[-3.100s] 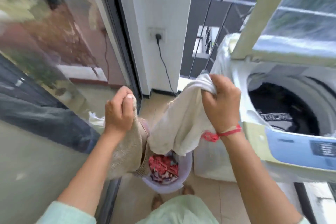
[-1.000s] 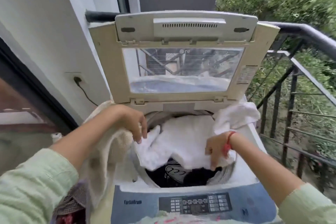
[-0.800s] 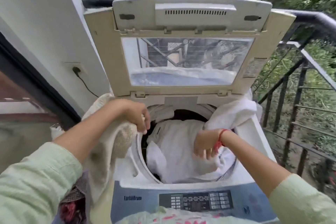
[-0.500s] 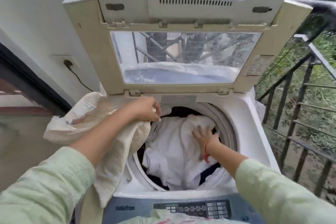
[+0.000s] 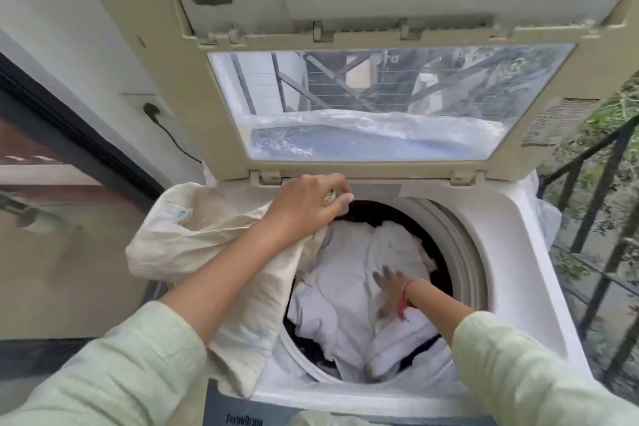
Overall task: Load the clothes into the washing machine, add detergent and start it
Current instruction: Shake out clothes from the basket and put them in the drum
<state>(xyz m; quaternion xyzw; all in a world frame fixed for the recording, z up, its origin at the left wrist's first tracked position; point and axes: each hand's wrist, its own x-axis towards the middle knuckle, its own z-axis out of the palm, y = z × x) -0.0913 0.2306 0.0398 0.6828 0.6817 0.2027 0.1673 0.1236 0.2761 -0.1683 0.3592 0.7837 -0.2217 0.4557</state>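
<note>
My L hand (image 5: 304, 211) fingers grip beige cloth (image 5: 193, 245) mid-frame; R hand (image 5: 390, 290) fingers flat, spread on white clothes (image 5: 339, 287) in drum (image 5: 460, 252).

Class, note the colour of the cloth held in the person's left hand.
Beige, or cream: the cloth shows best in the head view.

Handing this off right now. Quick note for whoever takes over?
Left hand: grips the beige cloth at the drum rim; most of the cloth hangs outside over the washer edge.
Right hand: open, down in the drum, pressing on the white cloth; blurred.
Done: lid up, white cloth in.
Left: drop the beige cloth in, add detergent (none in view), shut the lid, start.
</note>
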